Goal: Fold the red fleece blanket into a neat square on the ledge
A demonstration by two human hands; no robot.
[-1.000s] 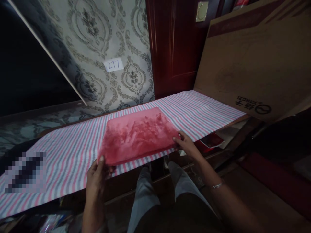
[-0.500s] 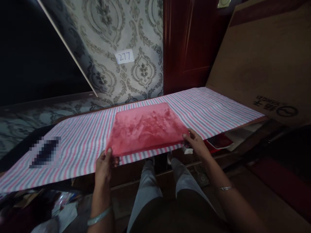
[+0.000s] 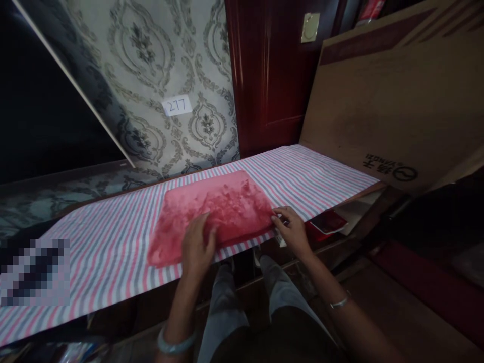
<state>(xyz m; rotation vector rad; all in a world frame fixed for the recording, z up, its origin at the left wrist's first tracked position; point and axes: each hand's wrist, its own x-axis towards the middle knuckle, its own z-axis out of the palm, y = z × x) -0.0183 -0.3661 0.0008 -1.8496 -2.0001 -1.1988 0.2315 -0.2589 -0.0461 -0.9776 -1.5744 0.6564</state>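
Observation:
A folded red and pink mottled cloth (image 3: 223, 201) lies flat on a striped cloth (image 3: 124, 237) covering a long table. My left hand (image 3: 197, 244) is over its front edge, left of the middle, fingers apart and slightly blurred; whether they touch the cloth I cannot tell. At the front right corner, my right hand (image 3: 293, 232) pinches the folded cloth's edge between thumb and fingers. The left front corner of the folded cloth rests on the stripes with no hand on it.
A large cardboard sheet (image 3: 393, 101) leans at the right end. Behind the table are patterned wallpaper with a paper marked 277 (image 3: 177, 105) and a dark red door (image 3: 268, 75). A dark screen (image 3: 49, 106) stands left. Below, a shelf holds a red packet (image 3: 327, 223).
My left hand has let go of the folded cloth's left front corner and moved right over its front edge. My right hand stays at the right corner. The view has shifted right.

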